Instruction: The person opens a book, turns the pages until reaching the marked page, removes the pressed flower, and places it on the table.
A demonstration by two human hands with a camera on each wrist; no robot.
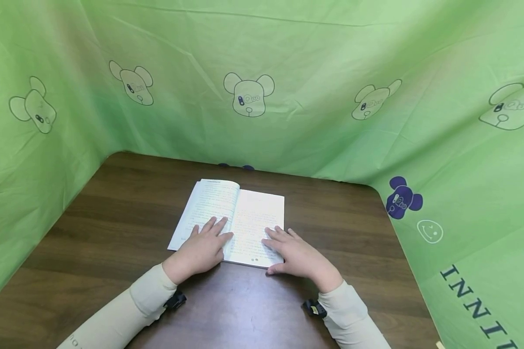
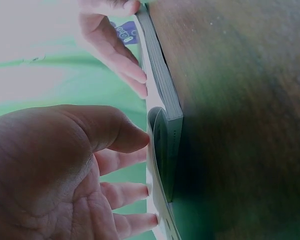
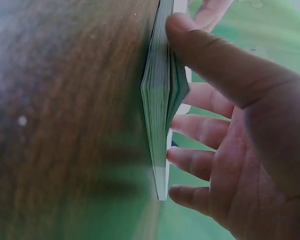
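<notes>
An open book (image 1: 255, 208) with printed white pages lies on the brown table. Its left side is a thin set of pages that bows up near the spine, while the right side is a thick block of pages (image 3: 157, 110). My left hand (image 1: 201, 249) rests with spread fingers on the lower part of the left page, the thumb near the spine at the bottom edge. Over the right page's outer edge lies my right hand (image 1: 299, 254), fingertips on the paper and thumb (image 3: 182, 25) at the lower right corner. Both hands' fingers are nearly straight.
The wooden table (image 1: 126, 208) extends around the book on all sides. A green cloth (image 1: 305, 140) printed with bear heads hangs along the back and both sides. Each wrist carries a small black camera (image 1: 314, 308) below its light sleeve.
</notes>
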